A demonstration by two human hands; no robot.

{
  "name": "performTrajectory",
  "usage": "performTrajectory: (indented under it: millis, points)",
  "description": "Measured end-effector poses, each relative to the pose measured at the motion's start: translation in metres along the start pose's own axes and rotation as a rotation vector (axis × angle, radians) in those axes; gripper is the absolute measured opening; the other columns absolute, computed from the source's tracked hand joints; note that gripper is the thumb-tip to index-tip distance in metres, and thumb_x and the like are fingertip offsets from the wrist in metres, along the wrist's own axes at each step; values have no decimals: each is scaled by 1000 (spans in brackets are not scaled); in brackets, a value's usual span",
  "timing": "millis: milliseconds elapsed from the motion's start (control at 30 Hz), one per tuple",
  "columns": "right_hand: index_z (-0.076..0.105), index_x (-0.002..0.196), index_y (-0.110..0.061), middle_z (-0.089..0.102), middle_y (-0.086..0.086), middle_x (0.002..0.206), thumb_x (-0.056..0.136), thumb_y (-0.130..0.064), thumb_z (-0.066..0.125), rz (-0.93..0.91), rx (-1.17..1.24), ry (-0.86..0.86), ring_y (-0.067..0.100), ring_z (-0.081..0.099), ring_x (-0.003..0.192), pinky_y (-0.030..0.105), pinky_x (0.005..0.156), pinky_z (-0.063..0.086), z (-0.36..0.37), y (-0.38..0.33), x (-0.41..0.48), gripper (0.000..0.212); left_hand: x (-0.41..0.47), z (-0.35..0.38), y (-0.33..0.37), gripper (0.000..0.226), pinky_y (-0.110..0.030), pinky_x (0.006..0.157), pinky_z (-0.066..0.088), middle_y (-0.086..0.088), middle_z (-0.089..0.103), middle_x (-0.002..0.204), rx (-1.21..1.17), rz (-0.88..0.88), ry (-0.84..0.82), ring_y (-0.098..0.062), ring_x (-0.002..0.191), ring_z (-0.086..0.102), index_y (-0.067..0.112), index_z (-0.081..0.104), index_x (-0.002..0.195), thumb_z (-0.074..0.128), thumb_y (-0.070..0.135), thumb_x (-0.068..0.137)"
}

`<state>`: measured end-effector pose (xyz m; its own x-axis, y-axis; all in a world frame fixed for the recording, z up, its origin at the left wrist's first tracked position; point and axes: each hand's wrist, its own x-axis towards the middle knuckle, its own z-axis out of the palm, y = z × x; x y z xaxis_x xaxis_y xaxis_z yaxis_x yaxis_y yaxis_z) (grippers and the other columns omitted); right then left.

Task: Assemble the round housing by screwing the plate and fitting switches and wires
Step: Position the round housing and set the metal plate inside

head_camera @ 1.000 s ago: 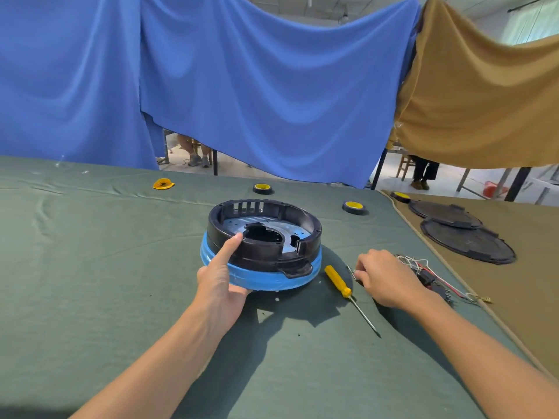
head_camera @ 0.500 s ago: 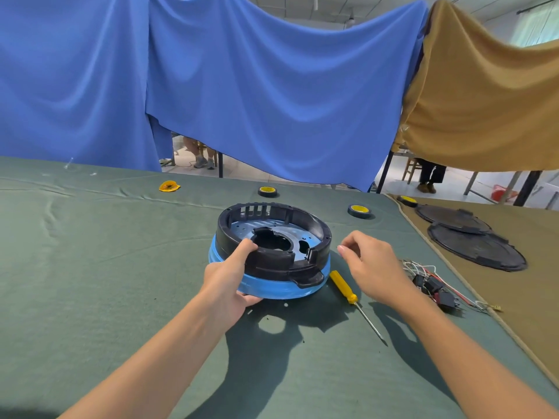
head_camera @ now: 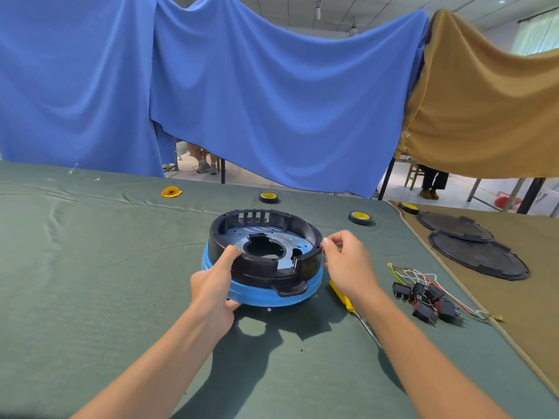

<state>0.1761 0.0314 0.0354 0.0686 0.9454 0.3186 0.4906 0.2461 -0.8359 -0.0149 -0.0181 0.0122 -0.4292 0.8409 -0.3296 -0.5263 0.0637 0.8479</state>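
Holding the housing by its near-left side, your left hand has its thumb hooked over the black rim and its fingers curled under the blue band. The housing sits flat on the green cloth just ahead of you, open side up, with the metal plate lying inside. Your right hand is at the opposite, right-hand rim, thumb and forefinger pinched together against the edge. Whether a screw sits between them is too small to tell. What the next move turns on is the screwdriver. It lies on the cloth just beside the housing, directly under your right wrist, yellow handle toward the housing and shaft running back toward you and to the right. By my judgement it is the right hand's to take, drawing back and down onto the handle. The switches and wires lie farther right, well apart from the housing.
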Motion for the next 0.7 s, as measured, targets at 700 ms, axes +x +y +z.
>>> performTrajectory:
  millis: [700]
  points:
    - [53,89,-10,59,6,94,101,-17,45,223,375,-23,22,60,92,44,84,57,42,-15,26,16,-3,7,50,76,-40,81,57,9,66,89,329,542,196,-17,88,67,23,50,111,70,43,40]
